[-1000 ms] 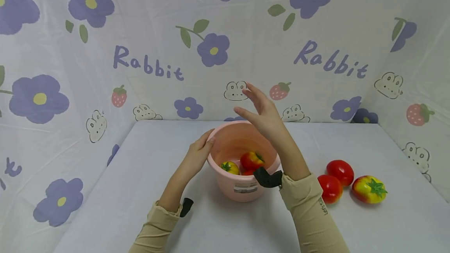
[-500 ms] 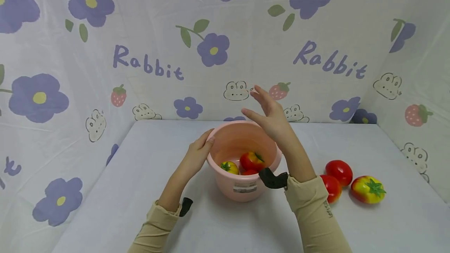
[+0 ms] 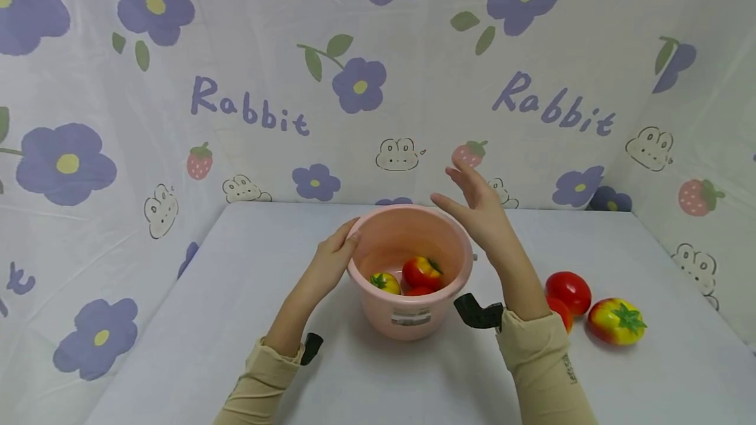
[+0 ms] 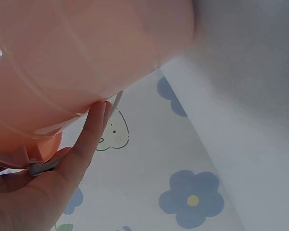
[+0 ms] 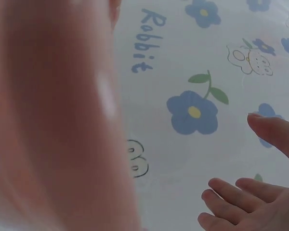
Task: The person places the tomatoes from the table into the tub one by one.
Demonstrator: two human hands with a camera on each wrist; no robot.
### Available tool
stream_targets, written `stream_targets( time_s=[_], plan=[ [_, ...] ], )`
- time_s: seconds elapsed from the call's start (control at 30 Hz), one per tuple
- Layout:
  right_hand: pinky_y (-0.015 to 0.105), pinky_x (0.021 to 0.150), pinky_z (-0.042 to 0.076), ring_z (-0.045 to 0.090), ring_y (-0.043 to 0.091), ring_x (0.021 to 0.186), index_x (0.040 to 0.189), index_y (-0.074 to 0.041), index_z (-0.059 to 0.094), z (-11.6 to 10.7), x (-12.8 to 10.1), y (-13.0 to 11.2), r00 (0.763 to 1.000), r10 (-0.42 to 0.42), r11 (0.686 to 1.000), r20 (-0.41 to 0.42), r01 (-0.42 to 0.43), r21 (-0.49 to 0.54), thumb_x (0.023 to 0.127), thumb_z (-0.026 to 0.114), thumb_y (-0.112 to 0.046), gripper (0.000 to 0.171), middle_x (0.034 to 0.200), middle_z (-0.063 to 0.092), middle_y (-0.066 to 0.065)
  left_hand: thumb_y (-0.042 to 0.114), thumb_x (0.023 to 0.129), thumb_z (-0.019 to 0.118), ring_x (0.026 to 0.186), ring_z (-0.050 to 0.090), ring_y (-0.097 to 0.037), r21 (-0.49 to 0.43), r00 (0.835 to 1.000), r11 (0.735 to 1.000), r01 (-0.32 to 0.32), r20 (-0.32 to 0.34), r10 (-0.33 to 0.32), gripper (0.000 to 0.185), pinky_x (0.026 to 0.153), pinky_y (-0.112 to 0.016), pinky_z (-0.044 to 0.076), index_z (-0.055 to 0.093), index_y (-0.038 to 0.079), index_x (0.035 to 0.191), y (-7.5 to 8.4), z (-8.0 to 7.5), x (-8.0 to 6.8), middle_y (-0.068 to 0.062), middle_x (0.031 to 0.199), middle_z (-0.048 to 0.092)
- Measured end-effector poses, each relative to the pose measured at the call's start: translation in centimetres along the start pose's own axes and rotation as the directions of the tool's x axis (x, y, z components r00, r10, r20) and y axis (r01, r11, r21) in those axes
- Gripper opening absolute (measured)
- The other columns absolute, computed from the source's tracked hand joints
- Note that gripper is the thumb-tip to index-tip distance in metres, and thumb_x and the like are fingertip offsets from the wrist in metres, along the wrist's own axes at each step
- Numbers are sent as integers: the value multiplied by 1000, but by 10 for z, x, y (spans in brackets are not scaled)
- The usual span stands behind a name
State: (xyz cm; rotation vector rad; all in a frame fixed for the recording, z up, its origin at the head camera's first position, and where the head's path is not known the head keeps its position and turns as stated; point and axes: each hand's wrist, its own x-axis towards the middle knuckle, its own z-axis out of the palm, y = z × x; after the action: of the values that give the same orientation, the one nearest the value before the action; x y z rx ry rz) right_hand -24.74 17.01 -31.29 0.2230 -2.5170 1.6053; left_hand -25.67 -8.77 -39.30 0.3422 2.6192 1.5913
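Observation:
A pink plastic bucket stands on the table, its mouth tilted toward the head camera. My left hand holds its left rim, the thumb over the edge and the fingers against the outer wall, as the left wrist view also shows. Inside lie a yellow fruit with a green star-shaped top, a red-and-yellow fruit and a partly hidden red one. My right hand hovers above and beside the right rim, thumb and fingers spread, holding nothing; in the right wrist view its fingers are apart from the bucket.
Right of the bucket on the white table lie a red tomato-like fruit, another red one partly behind the right sleeve, and a red-and-yellow fruit with green leaves. A flower-patterned cloth hangs behind the table.
My right hand has moved to the right and slightly down, from over the bucket toward its right side. The left hand keeps its hold, and the bucket stays about where it was.

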Motion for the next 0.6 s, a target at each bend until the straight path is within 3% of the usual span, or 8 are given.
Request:
stream_targets(
  time_s=[0.6],
  plan=[
    [62, 118, 22, 17, 30, 153, 158, -20, 12, -20, -14, 30, 998, 55, 998, -4, -55, -37, 94, 62, -38, 84, 162, 26, 8, 40, 104, 38, 146, 35, -30, -5, 1000, 1000, -10, 0, 10, 52, 114, -56, 36, 35, 19, 152, -1, 1, 1, -7, 156, 39]
  ],
)
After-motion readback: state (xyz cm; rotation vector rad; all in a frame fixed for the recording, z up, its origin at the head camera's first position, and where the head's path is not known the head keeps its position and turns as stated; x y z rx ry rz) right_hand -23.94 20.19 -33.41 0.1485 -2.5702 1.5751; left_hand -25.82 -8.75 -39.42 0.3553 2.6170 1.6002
